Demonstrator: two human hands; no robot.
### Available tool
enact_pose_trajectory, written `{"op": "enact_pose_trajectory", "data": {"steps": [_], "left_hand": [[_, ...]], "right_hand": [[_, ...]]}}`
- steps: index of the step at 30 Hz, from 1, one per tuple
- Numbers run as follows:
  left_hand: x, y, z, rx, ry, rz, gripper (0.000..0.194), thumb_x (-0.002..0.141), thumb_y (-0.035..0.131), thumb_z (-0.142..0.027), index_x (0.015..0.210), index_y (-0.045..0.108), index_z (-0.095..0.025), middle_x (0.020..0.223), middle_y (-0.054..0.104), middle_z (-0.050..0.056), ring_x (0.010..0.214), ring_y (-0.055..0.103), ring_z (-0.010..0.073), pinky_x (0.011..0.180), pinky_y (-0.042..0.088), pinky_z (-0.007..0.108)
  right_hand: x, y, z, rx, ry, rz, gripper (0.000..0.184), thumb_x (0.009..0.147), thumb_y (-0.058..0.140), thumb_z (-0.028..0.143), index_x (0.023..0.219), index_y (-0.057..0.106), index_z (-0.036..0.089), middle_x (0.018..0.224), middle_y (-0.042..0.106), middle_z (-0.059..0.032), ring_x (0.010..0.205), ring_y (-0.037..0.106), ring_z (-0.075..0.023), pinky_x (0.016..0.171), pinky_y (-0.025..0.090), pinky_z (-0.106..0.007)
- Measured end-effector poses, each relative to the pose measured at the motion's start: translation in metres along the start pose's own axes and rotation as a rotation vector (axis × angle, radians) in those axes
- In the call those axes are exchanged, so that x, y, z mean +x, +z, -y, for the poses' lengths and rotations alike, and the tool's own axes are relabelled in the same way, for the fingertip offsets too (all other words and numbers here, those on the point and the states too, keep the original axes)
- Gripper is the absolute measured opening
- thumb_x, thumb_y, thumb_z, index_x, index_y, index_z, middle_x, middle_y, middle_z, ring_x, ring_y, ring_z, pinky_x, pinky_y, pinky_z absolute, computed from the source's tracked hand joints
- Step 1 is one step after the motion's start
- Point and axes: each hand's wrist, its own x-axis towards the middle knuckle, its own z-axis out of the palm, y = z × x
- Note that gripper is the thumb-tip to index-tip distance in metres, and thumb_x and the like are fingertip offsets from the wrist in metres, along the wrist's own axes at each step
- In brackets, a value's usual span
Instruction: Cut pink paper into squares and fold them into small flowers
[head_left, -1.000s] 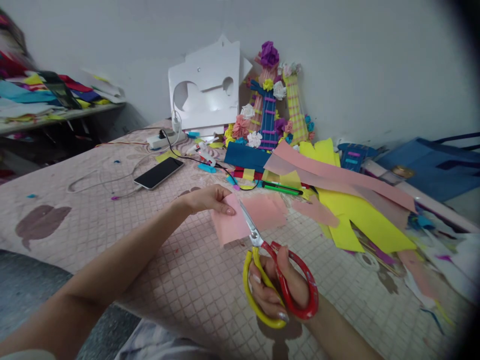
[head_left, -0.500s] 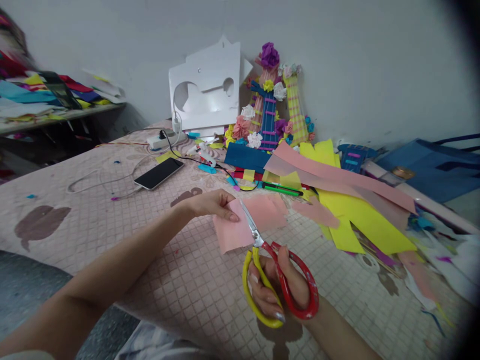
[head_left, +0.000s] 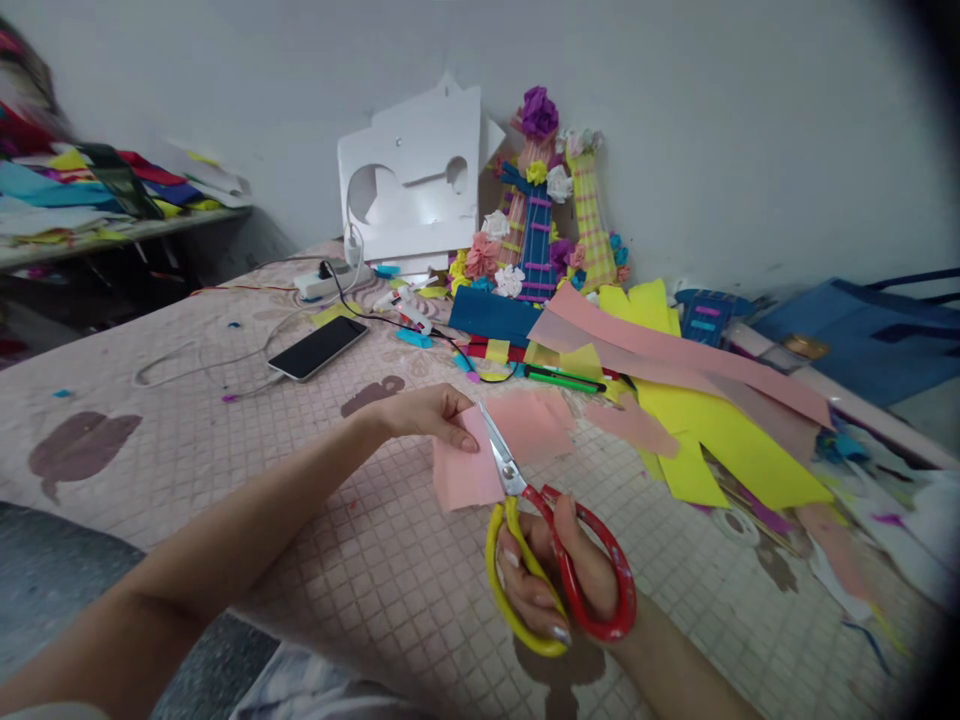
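Observation:
Between the thumb and fingers of my left hand (head_left: pixel 435 415) is a pink paper piece (head_left: pixel 465 475), pinched near its upper edge. My right hand (head_left: pixel 547 575) grips a pair of scissors (head_left: pixel 508 472) with one red and one yellow handle loop. The blades lie along the right edge of the held paper, tips pointing up and away from me, close to my left fingertips. Whether the blades are fully closed is hard to tell. Behind them, more pink paper pieces (head_left: pixel 529 425) rest on the tablecloth.
A phone (head_left: pixel 319 348) with a cable lies left of centre, near a power strip (head_left: pixel 326 282). A green cutter (head_left: pixel 564 378), yellow paper (head_left: pixel 720 450) and a long pink strip (head_left: pixel 690 365) lie to the right. Flower-decorated paper guitars (head_left: pixel 537 235) and white board (head_left: pixel 420 180) lean against the wall.
My left hand and the pink paper have shifted slightly right and down. The scissors have moved a little to the left, nearly in place; both hands keep their grip.

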Motion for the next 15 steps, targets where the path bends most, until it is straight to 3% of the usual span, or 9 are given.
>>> {"op": "enact_pose_trajectory", "data": {"steps": [11, 13, 15], "left_hand": [[0.000, -0.002, 0.003, -0.023, -0.037, 0.045, 0.024, 0.064, 0.080, -0.027, 0.082, 0.071, -0.014, 0.080, 0.073, 0.003, 0.071, 0.066, 0.0132, 0.067, 0.052, 0.020], [0.000, -0.004, 0.004, -0.040, -0.080, 0.000, 0.024, 0.064, 0.080, -0.028, 0.080, 0.071, -0.013, 0.077, 0.072, 0.004, 0.066, 0.066, 0.0123, 0.063, 0.052, 0.020], [0.001, -0.006, 0.006, -0.071, -0.121, -0.102, 0.024, 0.065, 0.079, -0.031, 0.078, 0.071, -0.012, 0.074, 0.072, 0.005, 0.062, 0.064, 0.0114, 0.059, 0.050, 0.019]], "right_hand": [[-0.001, -0.003, 0.003, -0.050, -0.030, -0.041, 0.066, 0.074, 0.031, 0.082, 0.077, 0.046, 0.018, 0.046, 0.038, 0.0095, 0.027, 0.028, -0.0040, 0.029, 0.024, -0.016], [-0.003, -0.008, 0.011, -0.158, -0.074, -0.124, 0.063, 0.076, 0.034, 0.080, 0.078, 0.047, 0.018, 0.046, 0.039, 0.0091, 0.028, 0.030, -0.0042, 0.029, 0.025, -0.017], [-0.004, -0.013, 0.020, -0.383, -0.169, -0.323, 0.052, 0.079, 0.046, 0.071, 0.078, 0.047, 0.018, 0.051, 0.042, 0.0080, 0.032, 0.035, -0.0044, 0.032, 0.028, -0.017]]}}
